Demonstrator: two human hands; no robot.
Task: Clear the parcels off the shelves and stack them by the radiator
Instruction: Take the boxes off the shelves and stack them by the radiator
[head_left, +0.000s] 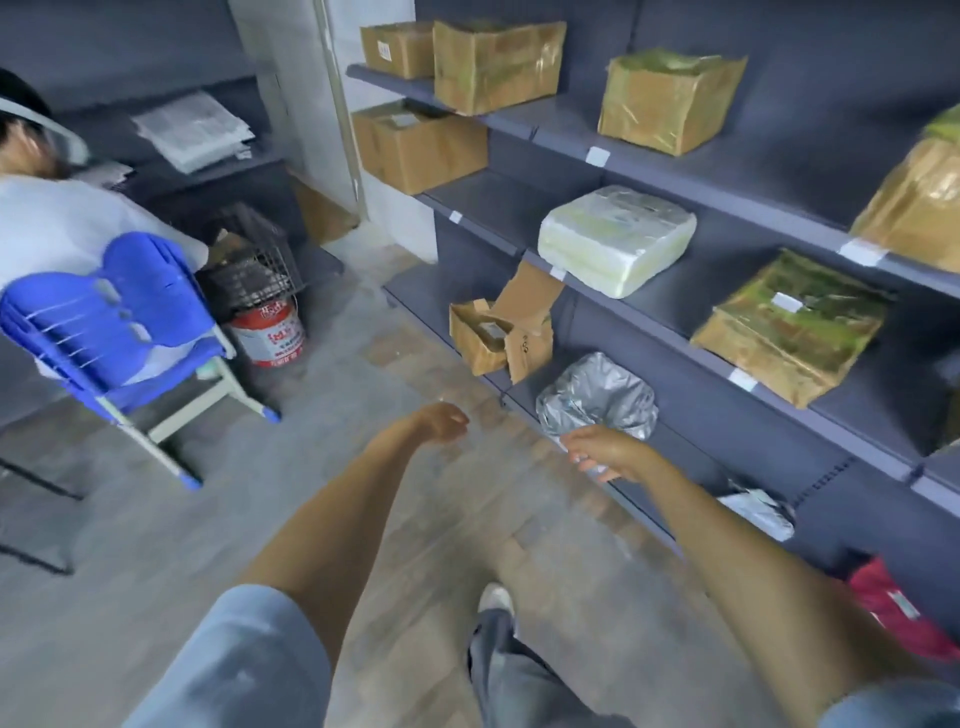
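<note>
The right hand (605, 451) reaches toward the low dark grey metal shelf (727, 415) and its fingers appear to be curled around a pale edge or label at the front lip, just below the crumpled silver plastic mailer bag (597, 397); blur keeps me from telling whether it grips the bag itself or only the shelf edge. That bag sits directly beyond the hand, at the front of the shelf, probably because it is soft and was simply dropped there. The left hand (441, 422) hangs over the wooden floor (415, 519), fingers loosely bent and holding nothing, well apart from the shelving, likely kept free to support whatever comes off. Up and to the left of the right hand, a torn brown cardboard box (501, 332) leans with its flap open. Above the hand rests a pale, plastic-wrapped block parcel (615, 239), and up to the right a flat box wrapped in glossy tape (789, 327). Nearer the body than the right hand, a white bag (758, 512) and a red package (898, 608) lie on the lowest level. No radiator is in view, so the stacking spot is probably behind or aside.
</note>
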